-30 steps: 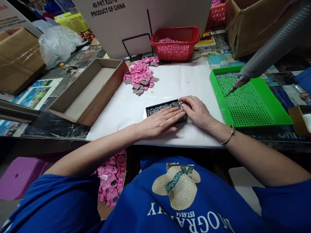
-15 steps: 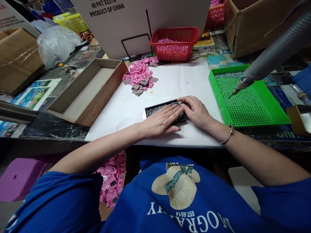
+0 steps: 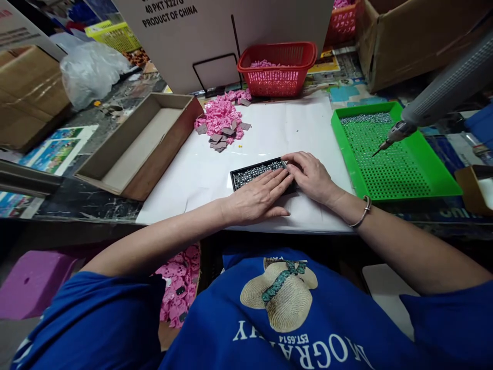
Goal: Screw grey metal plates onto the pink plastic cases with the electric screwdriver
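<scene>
A small black tray [image 3: 252, 173] with rows of holes and shiny little metal pieces lies on white paper before me. My left hand [image 3: 262, 195] is laid flat across its near right part, fingers stretched out and together, the thumb apart. At the tray's right end, my right hand [image 3: 313, 177] has its fingers bent around the corner and grips it. The fingertips of both hands meet there. Both hands hide the right part of the tray, so whatever lies under them cannot be seen.
Pink plastic parts [image 3: 219, 115] with grey flat pieces are heaped behind the tray. An open cardboard tray [image 3: 134, 139] stands left, a red basket [image 3: 277, 69] at the back. Right, an electric screwdriver [image 3: 427, 103] hangs over a green perforated tray [image 3: 423, 174] holding small metal pieces.
My left hand has shifted slightly toward me and right, uncovering more of the black tray's holes. The hanging screwdriver has swung a little to the right. My right hand stays nearly in place.
</scene>
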Tool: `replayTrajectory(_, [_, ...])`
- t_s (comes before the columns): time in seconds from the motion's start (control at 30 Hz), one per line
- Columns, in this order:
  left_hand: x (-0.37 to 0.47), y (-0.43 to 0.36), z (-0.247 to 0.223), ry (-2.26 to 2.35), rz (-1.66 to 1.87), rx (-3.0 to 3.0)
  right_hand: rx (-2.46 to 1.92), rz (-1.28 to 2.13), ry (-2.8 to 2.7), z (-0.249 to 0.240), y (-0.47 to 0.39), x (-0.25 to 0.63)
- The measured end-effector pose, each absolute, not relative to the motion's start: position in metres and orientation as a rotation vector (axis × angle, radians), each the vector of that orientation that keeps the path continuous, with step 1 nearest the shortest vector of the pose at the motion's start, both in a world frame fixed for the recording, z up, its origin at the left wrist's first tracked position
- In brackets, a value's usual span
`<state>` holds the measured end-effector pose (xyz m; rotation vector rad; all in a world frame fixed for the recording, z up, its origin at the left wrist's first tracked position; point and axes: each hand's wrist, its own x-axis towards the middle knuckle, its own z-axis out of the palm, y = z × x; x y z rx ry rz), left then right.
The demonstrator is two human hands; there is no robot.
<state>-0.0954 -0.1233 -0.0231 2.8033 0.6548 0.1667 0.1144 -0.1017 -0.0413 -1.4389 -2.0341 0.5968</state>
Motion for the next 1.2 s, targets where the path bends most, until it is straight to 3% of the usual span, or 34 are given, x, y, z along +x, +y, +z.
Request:
replayTrajectory(0.5, [-0.108,-0.114,-0.015,0.380,0.034,2.788,-1.437,0.611,-2.043,-0.039,-0.103,0.116])
replayTrajectory(1.2, [-0.153,-0.128,-0.025,0.697,0.225,2.847,-1.433,0.592,-2.044,-0.040,-0.102,0.117])
